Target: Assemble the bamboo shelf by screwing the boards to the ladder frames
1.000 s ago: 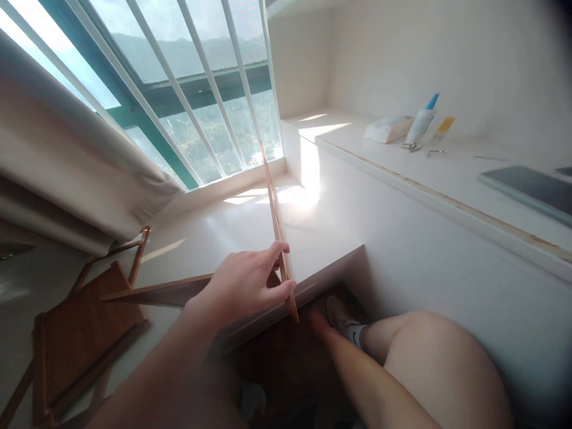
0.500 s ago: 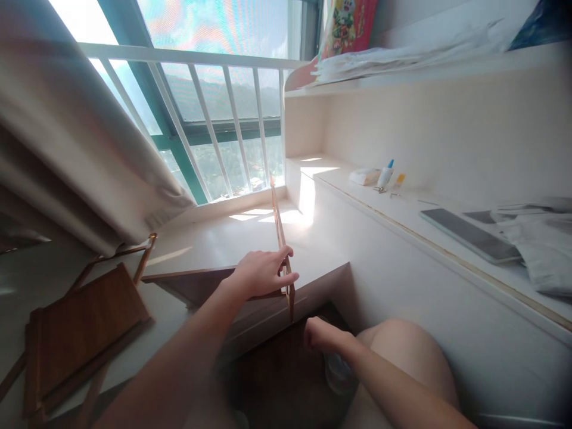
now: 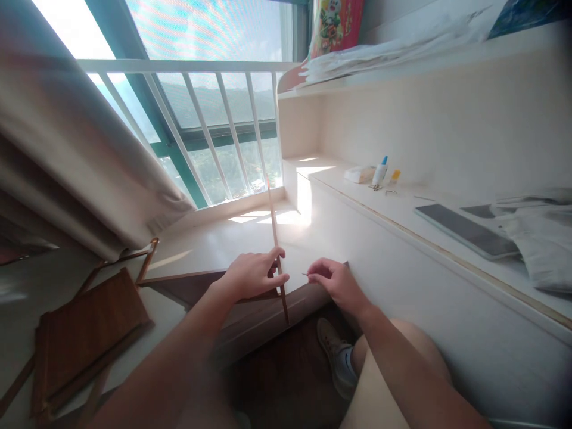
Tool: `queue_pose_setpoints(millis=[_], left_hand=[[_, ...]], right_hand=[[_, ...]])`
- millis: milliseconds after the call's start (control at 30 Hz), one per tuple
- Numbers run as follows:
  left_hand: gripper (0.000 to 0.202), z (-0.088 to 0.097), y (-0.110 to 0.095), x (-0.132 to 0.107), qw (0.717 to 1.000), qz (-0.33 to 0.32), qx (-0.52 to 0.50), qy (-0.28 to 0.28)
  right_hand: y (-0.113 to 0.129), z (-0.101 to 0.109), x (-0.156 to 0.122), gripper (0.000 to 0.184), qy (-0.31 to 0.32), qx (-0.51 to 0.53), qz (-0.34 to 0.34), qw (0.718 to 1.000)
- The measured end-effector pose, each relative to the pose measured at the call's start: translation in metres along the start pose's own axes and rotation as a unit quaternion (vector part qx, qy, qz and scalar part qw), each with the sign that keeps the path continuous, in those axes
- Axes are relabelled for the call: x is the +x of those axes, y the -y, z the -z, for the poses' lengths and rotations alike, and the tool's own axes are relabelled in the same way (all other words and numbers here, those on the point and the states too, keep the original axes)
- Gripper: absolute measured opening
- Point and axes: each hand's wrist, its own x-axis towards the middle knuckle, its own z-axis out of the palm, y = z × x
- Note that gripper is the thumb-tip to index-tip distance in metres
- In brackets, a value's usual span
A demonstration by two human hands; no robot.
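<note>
My left hand (image 3: 257,275) is closed on a thin wooden strip (image 3: 272,223), thumb and fingers on either side of it. The strip stands edge-on to me and runs from near the window down past my hand. A brown wooden board (image 3: 187,281) meets it from the left, partly hidden behind my hand and forearm. To the right of the strip, and apart from it, my right hand (image 3: 337,287) is closed in a pinch. From its fingertips a tiny thin pointed piece (image 3: 305,274) sticks out toward the strip; its exact kind is too small to make out.
A brown wooden folding piece (image 3: 92,333) stands at the left by the curtain (image 3: 89,149). On the right ledge lie a glue bottle (image 3: 379,171), small metal bits (image 3: 375,187), a phone (image 3: 465,229) and pale cloth (image 3: 536,244). My shoe (image 3: 330,345) is below.
My right hand has risen from low near my knee to the height of the strip, and the small thin piece now shows in its fingertips. My left hand keeps its hold.
</note>
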Motion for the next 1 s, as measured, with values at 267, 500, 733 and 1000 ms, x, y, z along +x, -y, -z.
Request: queue_pose_setpoints(millis=[267, 500, 733, 1000], left_hand=[[0.048, 0.001, -0.003, -0.001, 1.0, 0.009, 0.005, 0.01], [0.048, 0.0, -0.003, -0.002, 0.999, 0.025, 0.005, 0.025], [0.051, -0.002, -0.002, -0.001, 0.999, 0.032, 0.006, 0.029], [0.054, -0.002, 0.0, 0.0, 1.0, 0.02, 0.0, 0.024]], right_hand=[[0.007, -0.025, 0.048, 0.006, 0.008, -0.058, 0.251, 0.966], [-0.006, -0.031, 0.053, 0.01, 0.038, -0.043, 0.274, 0.96], [0.006, -0.028, 0.056, 0.013, 0.045, -0.052, 0.294, 0.953], [0.0, -0.038, 0.049, 0.014, 0.049, -0.032, 0.287, 0.956]])
